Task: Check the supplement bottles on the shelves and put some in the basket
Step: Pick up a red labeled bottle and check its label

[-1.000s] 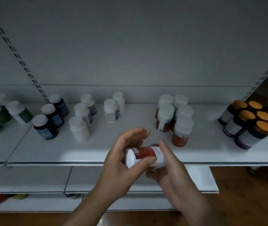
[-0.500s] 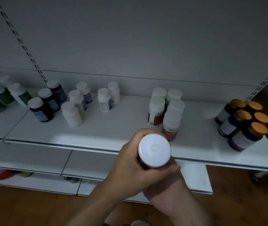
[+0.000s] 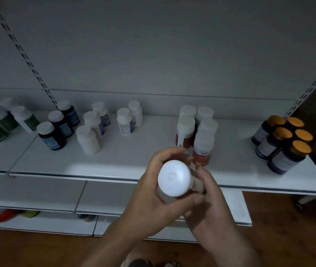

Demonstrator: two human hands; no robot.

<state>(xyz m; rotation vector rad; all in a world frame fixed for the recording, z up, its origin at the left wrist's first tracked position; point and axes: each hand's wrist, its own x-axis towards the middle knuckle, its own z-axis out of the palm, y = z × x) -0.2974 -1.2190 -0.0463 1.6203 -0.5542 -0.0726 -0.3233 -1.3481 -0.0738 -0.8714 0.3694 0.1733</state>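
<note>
We hold the white-capped bottle (image 3: pixel 173 178), cap toward us, with left grip (image 3: pixel 153 199) at its eight o'clock and right grip (image 3: pixel 211 205) at four.

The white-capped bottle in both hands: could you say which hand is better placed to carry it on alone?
Left, probably: the left hand wraps fingers and thumb round the bottle below its cap, whereas the right hand merely steadies its right side.

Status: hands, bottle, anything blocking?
Left hand and right hand both grip the white-capped bottle, cap facing camera. Held off the shelf. Basket not in view; nothing blocking.
</note>
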